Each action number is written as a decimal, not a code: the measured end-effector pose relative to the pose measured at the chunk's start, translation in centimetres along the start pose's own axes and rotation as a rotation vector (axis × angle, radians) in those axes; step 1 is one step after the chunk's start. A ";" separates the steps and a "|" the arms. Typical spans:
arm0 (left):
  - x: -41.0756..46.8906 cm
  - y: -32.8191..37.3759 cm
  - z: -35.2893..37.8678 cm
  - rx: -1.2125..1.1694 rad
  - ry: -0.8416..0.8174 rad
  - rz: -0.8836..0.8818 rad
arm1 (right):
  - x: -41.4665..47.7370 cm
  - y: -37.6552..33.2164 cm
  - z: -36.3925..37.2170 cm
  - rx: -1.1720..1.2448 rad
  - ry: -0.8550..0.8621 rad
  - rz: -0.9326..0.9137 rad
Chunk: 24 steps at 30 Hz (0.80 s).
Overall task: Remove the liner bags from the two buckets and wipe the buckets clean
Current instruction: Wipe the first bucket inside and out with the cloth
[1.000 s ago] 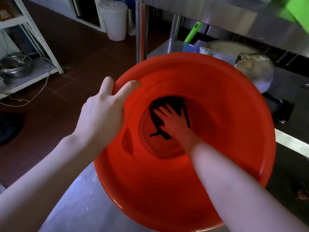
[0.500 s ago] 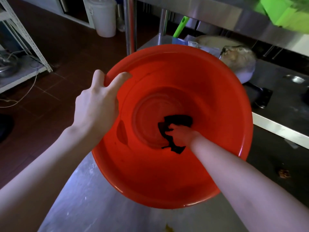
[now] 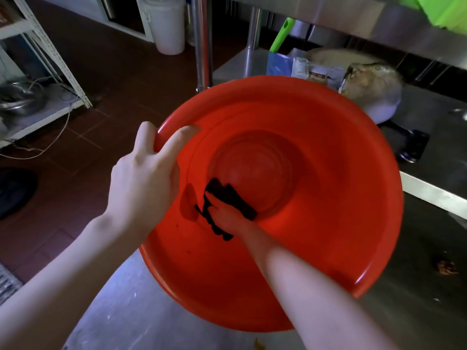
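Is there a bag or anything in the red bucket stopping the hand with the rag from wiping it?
Nothing visible does. No liner bag shows inside the red bucket; its inner wall is bare. The right hand holds the dark cloth straight against the plastic near the bottom, and the left hand grips the rim.

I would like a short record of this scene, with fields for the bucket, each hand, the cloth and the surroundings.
Bucket: red bucket, its opening faces the camera; no liner bag visible inside
Left hand: left hand grips the rim, thumb inside
Right hand: right hand is inside the bucket, on the dark cloth; finger pose unclear
Cloth position: against the inner wall, at the edge of the bottom
Support: steel table below the bucket
Background: white bin on the floor
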<state>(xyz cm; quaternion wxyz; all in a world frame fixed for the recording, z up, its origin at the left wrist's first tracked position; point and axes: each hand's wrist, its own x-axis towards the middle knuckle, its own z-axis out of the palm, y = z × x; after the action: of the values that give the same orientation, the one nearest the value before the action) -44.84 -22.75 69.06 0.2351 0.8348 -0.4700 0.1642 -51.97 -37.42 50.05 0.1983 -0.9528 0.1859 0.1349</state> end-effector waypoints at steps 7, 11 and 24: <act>0.2 0.9 -0.3 0.021 -0.045 -0.025 | -4.3 5.9 -2.1 -0.253 -0.343 0.327; -0.2 1.4 -0.4 0.017 -0.054 -0.029 | -5.7 8.5 -6.0 -0.399 -0.126 0.585; 0.0 2.4 -0.2 0.023 -0.021 -0.066 | -5.5 5.7 -1.8 0.085 -0.332 0.330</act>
<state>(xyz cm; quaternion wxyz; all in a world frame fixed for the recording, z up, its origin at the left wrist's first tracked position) -46.88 -23.71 69.79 0.2259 0.8542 -0.4426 0.1530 -58.89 -41.41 51.55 0.2415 -0.8650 0.3096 0.3124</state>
